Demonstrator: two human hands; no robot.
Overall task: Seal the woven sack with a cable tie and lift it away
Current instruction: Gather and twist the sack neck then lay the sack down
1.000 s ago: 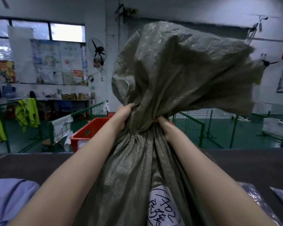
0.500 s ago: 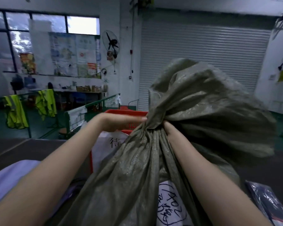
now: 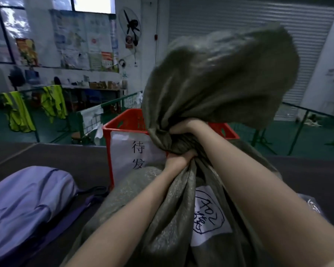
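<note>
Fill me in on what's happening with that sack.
A person is gathering the mouth of a grey-green woven sack. The left hand grips the bunched neck from below, and the right hand clamps it just above, with loose fabric billowing overhead. No cable tie is visible yet. A red crate stands behind.

Both bare forearms reach forward and converge at the gathered neck of the woven sack [image 3: 216, 89]. The left hand [image 3: 178, 158] sits lower, fingers clenched around the twisted neck from the left. The right hand [image 3: 185, 128] grips just above it, wrist bent, fist closed tight.
</note>
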